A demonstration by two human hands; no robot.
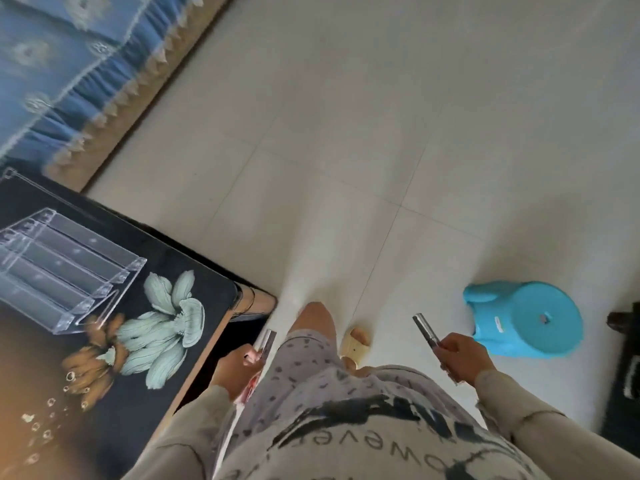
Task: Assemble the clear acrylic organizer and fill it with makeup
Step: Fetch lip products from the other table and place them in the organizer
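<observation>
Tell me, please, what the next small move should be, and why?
Probably swing the left hand with its slim tube toward the acrylic organizer on the table: its tiers look empty, and the right hand holds a second tube over the floor.

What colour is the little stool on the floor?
The stool is bright turquoise blue, plain all over. The head view shows it best.

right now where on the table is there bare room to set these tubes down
Bare table lies between the organizer and the right edge, over the flower print, and nearer you, below the organizer. The far left is crowded by the organizer. The left tube and right tube could likely go on either patch.
</observation>
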